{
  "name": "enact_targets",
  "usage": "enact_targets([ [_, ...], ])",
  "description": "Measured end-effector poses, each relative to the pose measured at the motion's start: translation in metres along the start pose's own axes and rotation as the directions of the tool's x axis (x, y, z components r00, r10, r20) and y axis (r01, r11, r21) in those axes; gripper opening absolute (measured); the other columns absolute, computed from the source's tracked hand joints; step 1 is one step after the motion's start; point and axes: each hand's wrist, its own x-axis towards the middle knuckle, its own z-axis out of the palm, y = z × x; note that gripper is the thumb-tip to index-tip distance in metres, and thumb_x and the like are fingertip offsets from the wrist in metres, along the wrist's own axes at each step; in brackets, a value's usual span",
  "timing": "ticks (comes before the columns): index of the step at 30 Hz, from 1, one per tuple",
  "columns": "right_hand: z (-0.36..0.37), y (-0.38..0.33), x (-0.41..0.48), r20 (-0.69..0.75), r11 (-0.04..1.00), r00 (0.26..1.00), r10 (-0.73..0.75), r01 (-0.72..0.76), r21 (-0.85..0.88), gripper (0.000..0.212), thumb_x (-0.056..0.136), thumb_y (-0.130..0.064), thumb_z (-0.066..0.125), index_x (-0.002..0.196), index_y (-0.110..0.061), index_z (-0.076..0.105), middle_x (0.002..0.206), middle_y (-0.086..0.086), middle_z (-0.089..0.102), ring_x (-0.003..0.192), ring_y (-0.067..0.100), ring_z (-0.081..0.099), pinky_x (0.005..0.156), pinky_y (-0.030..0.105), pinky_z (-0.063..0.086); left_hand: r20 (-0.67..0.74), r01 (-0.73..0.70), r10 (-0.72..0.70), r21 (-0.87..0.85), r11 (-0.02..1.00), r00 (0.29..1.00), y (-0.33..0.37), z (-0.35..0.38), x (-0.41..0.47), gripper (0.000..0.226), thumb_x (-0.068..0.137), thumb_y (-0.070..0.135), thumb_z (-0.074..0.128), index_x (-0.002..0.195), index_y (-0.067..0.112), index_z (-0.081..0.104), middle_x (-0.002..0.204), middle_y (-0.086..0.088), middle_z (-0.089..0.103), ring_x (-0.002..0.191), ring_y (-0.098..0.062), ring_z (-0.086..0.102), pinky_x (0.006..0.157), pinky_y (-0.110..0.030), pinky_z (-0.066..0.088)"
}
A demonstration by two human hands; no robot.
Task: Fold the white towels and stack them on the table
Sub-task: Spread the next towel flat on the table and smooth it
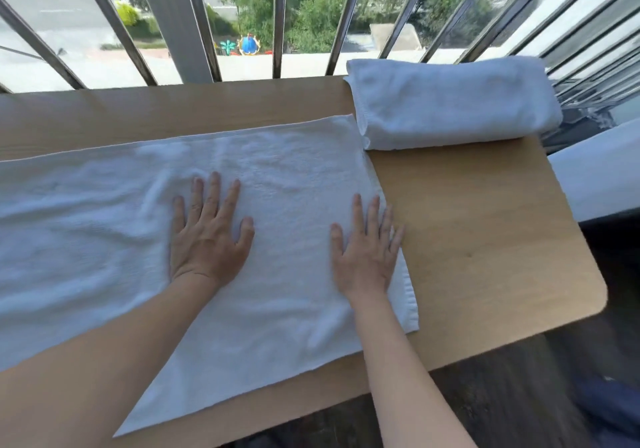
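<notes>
On wooden desk [485, 239], big white towel [104, 239] lies spread flat, long way, left end past picture edge. Left hand [207, 236] flat on towel middle, fingers straight and spread, pressing down. Right hand [367, 250] flat near towel's right edge, fingers straight, little finger reaching onto wood. No grip on cloth by either hand. Folded towel [450, 104] sits at far right corner, just beside spread one: one done. Spread one not folded yet; stacking left.
</notes>
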Motion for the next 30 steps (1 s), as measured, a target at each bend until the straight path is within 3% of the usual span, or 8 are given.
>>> enact_targets([
  [5, 0.025, -0.005, -0.069, 0.032, 0.911, 0.911, -0.411, 0.412, -0.028, 0.064, 0.102, -0.060, 0.017, 0.159, -0.039, -0.001, 0.168, -0.003, -0.009, 0.154, 0.020, -0.010, 0.123, 0.050, -0.003, -0.006, -0.022, 0.022, -0.045, 0.999, 1.000, 0.000, -0.001, -0.004, 0.071, 0.094, 0.053, 0.020, 0.160, 0.028, 0.018, 0.168, -0.005, 0.011, 0.155, -0.025, 0.002, 0.124, -0.044, -0.003],
  [8, 0.019, 0.039, -0.066, 0.061, 0.978, 0.979, -0.195, 0.198, -0.058, 0.063, 0.098, -0.065, 0.001, 0.155, -0.045, -0.015, 0.166, -0.008, -0.021, 0.151, 0.013, -0.023, 0.122, 0.047, -0.010, 0.004, -0.027, 0.028, -0.028, 0.999, 1.000, -0.003, 0.000, -0.007, 0.066, 0.098, 0.050, 0.025, 0.160, 0.028, 0.017, 0.169, -0.004, 0.008, 0.155, -0.024, 0.000, 0.125, -0.045, -0.001],
  [12, 0.002, 0.072, -0.063, 0.035, 0.995, 0.999, 0.040, -0.037, -0.089, 0.068, 0.095, -0.067, -0.003, 0.156, -0.039, -0.016, 0.167, -0.002, -0.013, 0.153, 0.021, -0.016, 0.121, 0.050, -0.016, -0.014, -0.036, 0.036, -0.024, 0.999, 0.999, -0.002, 0.001, -0.006, 0.065, 0.099, 0.049, 0.027, 0.160, 0.028, 0.017, 0.169, -0.004, 0.008, 0.155, -0.025, 0.000, 0.125, -0.044, -0.001],
  [16, 0.005, 0.029, -0.077, -0.038, 0.986, 0.986, -0.164, 0.163, -0.036, 0.066, 0.101, -0.061, 0.006, 0.159, -0.033, -0.008, 0.168, -0.001, -0.012, 0.153, 0.020, -0.017, 0.121, 0.048, -0.016, -0.066, -0.033, 0.028, -0.078, 0.996, 0.997, 0.001, 0.001, -0.009, 0.060, 0.101, 0.042, 0.033, 0.157, 0.022, 0.028, 0.167, -0.008, 0.018, 0.155, -0.026, 0.008, 0.125, -0.043, 0.003],
  [19, 0.014, -0.005, -0.084, 0.025, 0.941, 0.941, -0.338, 0.338, -0.002, 0.062, 0.103, -0.058, 0.009, 0.158, -0.037, -0.010, 0.167, -0.004, -0.017, 0.152, 0.018, -0.022, 0.122, 0.047, -0.014, -0.180, -0.093, 0.030, -0.353, 0.931, 0.983, 0.007, -0.006, -0.014, 0.040, 0.103, 0.018, 0.040, 0.141, 0.011, 0.051, 0.156, -0.011, 0.042, 0.149, -0.025, 0.030, 0.122, -0.040, 0.021],
  [22, 0.016, -0.005, -0.082, 0.162, 0.940, 0.934, -0.317, 0.332, -0.075, 0.061, 0.101, -0.059, 0.001, 0.154, -0.040, -0.021, 0.163, -0.007, -0.029, 0.147, 0.014, -0.033, 0.121, 0.047, -0.015, -0.245, -0.121, -0.038, -0.601, 0.790, 0.969, 0.005, -0.019, -0.032, 0.032, 0.100, 0.004, 0.040, 0.126, 0.007, 0.059, 0.145, -0.008, 0.056, 0.140, -0.022, 0.045, 0.113, -0.039, 0.037],
  [25, 0.012, -0.012, -0.087, 0.080, 0.975, 0.972, -0.222, 0.221, 0.029, 0.063, 0.102, -0.057, 0.009, 0.157, -0.037, -0.016, 0.165, -0.005, -0.022, 0.149, 0.014, -0.028, 0.121, 0.046, -0.017, -0.284, -0.184, 0.040, -0.501, 0.845, 0.958, -0.011, -0.017, -0.075, 0.037, 0.100, 0.011, 0.036, 0.129, 0.009, 0.059, 0.145, -0.006, 0.056, 0.144, -0.020, 0.041, 0.116, -0.033, 0.032],
  [30, 0.030, -0.109, -0.115, -0.029, 0.888, 0.922, -0.386, 0.380, 0.260, 0.059, 0.104, -0.041, 0.014, 0.160, -0.030, -0.004, 0.168, -0.005, -0.011, 0.152, 0.014, -0.018, 0.121, 0.042, -0.018, -0.202, -0.055, 0.003, -0.249, 0.967, 0.979, -0.038, -0.001, -0.145, 0.052, 0.096, 0.004, 0.037, 0.147, 0.002, 0.046, 0.155, -0.010, 0.042, 0.146, -0.028, 0.035, 0.123, -0.037, 0.018],
])
